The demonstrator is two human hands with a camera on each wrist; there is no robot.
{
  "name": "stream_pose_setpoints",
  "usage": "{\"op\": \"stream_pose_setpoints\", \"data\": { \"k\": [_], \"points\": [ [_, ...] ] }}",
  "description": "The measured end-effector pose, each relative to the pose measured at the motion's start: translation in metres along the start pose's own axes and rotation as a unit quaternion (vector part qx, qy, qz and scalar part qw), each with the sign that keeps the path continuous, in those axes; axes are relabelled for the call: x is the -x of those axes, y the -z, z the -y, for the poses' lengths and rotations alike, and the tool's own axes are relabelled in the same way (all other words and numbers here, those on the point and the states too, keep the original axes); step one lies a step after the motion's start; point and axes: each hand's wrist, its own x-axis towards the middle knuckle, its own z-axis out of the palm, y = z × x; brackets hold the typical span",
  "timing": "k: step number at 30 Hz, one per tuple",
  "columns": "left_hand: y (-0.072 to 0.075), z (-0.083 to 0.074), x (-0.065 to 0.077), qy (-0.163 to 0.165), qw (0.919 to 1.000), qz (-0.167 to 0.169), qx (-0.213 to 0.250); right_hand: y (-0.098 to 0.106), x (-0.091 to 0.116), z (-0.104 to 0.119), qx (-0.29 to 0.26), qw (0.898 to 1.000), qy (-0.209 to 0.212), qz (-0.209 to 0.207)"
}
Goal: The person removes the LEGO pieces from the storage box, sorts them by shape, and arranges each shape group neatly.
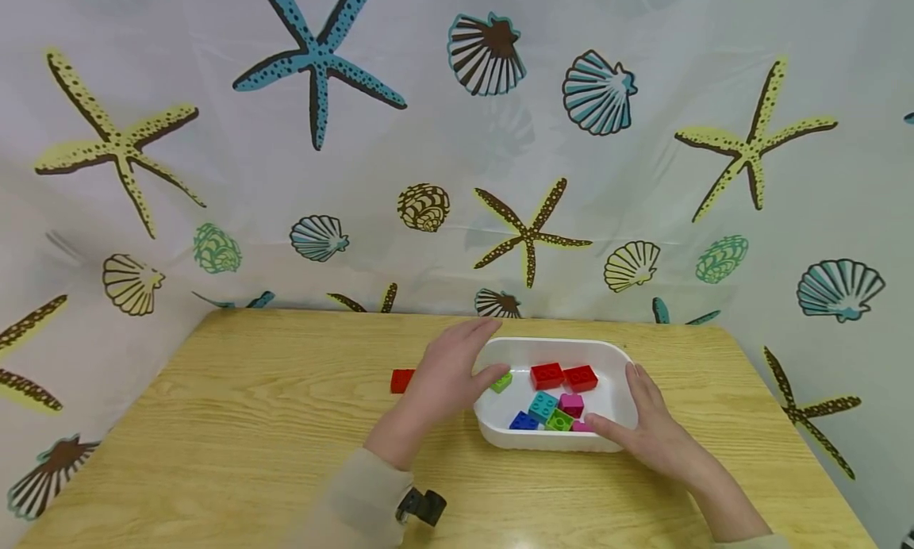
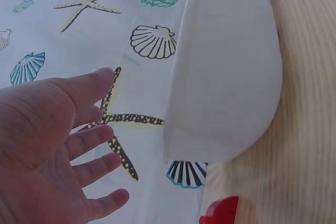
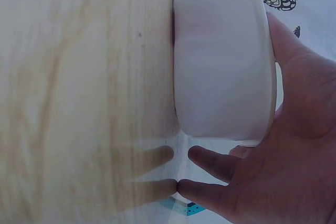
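A white plastic bin (image 1: 553,440) stands on the table, holding several toy building bricks: red bricks (image 1: 547,375), a teal one (image 1: 543,406), pink (image 1: 571,405), blue (image 1: 524,421) and green ones (image 1: 559,420). My left hand (image 1: 448,373) is at the bin's left end, fingers spread and holding nothing; the left wrist view shows a gap between it and the bin wall (image 2: 226,66). At the right end is my right hand (image 1: 660,438), its thumb along the rim and its fingers extended outside the wall (image 3: 223,66). Some right fingers are hidden behind the bin.
A red brick (image 1: 401,381) lies on the wooden table (image 1: 271,422) left of the bin, partly covered by my left hand. Behind the table hangs a white curtain (image 1: 400,152) with starfish and shells. A black strap piece (image 1: 423,506) sits at the left cuff.
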Motion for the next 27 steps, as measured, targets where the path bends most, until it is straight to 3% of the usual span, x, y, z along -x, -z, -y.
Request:
{"op": "stream_pose_setpoints", "data": {
  "k": [12,27],
  "points": [
    [-0.032,-0.032,-0.012,-0.022,0.9993,0.031,0.003,-0.001,-0.001,-0.001,-0.005,1.000,0.007,-0.006],
    [-0.059,-0.039,-0.027,-0.020,0.9979,0.060,-0.010,0.001,-0.001,-0.001,0.000,1.000,0.017,-0.008]
  ]
}}
